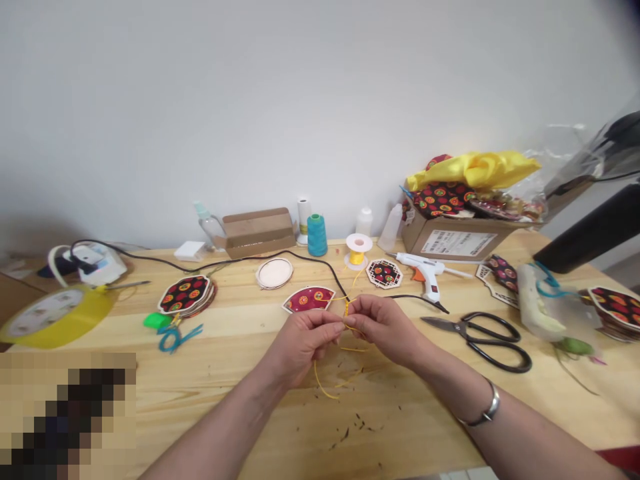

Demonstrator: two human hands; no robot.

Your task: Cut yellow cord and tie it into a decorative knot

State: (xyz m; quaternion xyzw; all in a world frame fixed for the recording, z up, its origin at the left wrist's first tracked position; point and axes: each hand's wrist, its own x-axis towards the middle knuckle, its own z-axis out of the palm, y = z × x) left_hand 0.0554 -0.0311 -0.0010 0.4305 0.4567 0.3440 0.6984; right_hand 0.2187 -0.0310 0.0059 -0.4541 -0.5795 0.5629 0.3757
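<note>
Between my two hands runs a thin yellow cord (347,308), with a small knotted stretch standing up where the fingertips meet. My left hand (313,337) pinches the cord between thumb and fingers, and a loose end hangs down below it. My right hand (385,328), with a silver bracelet on the wrist, pinches the cord from the other side. Just beyond my fingers lies a fan-shaped red patterned piece (306,299) with the cord reaching onto it. Farther back stands the white spool of yellow cord (357,251), its strand leading toward my hands.
Black-handled scissors (470,333) and a white glue gun (425,270) lie to the right. A carton of fabric pieces (450,233) stands behind them. Yellow tape (55,317), stacked patterned pieces (186,295) and a teal thread cone (317,235) sit left and back. A black cable crosses the table.
</note>
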